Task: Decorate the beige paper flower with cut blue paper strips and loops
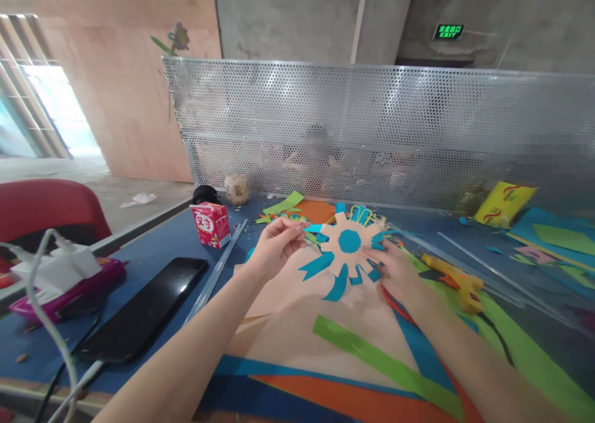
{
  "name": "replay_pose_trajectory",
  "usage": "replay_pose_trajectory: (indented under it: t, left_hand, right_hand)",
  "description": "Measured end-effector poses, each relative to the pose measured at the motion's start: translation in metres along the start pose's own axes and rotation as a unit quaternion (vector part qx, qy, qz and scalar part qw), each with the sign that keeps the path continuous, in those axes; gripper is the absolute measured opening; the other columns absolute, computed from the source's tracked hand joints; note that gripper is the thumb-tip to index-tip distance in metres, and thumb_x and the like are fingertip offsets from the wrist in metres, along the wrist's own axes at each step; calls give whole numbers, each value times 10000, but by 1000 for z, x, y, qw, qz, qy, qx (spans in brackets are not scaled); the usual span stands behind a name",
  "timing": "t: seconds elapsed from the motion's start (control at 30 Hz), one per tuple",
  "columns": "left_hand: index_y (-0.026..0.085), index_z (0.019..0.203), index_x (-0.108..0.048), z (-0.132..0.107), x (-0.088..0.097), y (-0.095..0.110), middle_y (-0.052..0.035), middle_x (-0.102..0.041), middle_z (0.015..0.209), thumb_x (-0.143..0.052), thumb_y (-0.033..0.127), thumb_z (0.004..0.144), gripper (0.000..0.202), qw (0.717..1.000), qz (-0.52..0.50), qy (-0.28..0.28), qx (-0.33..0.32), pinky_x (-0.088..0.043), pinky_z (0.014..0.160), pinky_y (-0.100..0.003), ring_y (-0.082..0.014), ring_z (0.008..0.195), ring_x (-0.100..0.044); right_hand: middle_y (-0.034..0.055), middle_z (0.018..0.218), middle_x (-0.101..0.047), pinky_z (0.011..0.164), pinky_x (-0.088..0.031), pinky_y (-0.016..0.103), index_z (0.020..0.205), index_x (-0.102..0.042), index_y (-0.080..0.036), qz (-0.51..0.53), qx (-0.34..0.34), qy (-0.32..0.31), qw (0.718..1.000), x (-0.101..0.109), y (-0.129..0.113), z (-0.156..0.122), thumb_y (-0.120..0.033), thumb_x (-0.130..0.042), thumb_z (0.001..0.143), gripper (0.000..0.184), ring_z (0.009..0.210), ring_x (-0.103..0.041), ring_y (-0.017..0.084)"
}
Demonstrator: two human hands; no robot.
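Observation:
Above a beige sheet (279,324) I hold a flower-shaped cutout (332,243), beige with a scalloped blue centre and blue strips along its petals. My right hand (393,265) grips its right edge, the fingers partly behind it. On the other side, my left hand (279,243) pinches the outer end of a blue strip (315,228) that reaches out from a petal. Other blue strips hang curled from the lower petals. A green paper strip (367,348) lies across the beige sheet below.
A yellow glue gun (458,280) lies right of my right hand, near clear sticks (483,262). At left are a black phone (149,305), a red box (211,224) and a purple power strip (105,277). A perforated metal screen (260,113) rises behind the table.

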State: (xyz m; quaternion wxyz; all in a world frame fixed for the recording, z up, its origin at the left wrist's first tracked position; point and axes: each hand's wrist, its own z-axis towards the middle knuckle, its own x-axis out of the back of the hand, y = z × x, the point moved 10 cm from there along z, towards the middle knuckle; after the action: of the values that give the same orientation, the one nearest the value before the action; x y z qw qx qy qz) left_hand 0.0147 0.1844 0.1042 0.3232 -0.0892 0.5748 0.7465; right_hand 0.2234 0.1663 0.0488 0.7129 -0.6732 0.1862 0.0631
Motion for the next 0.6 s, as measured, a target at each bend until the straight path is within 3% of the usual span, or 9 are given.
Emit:
replay_pose_trajectory:
  t: [0.17,0.43,0.6]
  left_hand:
    - [123,608,-569,-2,-7,-2,3,-589,591,-659,128,644,97,1000,14,-16,14,-455,521,-176,-63,544,-531]
    - [152,546,-505,-2,-9,6,48,-500,479,-620,83,654,172,999,-11,-25,-27,-420,514,-184,-63,527,-497]
    - [140,625,-579,-3,-7,4,14,-582,590,-633,95,655,76,999,20,-26,-24,-453,550,-198,-67,563,-524]
  right_hand:
    - [-27,705,-657,568,-485,233,790,-586,-205,1,0,-9,1000,-3,0,0,-170,-722,506,317,635,-615,139]
    - [-25,709,-656,568,-494,225,802,-589,-210,-4,1,-7,1000,-3,-1,-3,-150,-710,517,315,635,-618,135]
    - [-22,732,-657,570,-502,243,829,-589,-219,-9,-2,-6,1000,-2,2,0,-154,-708,525,333,645,-619,146]
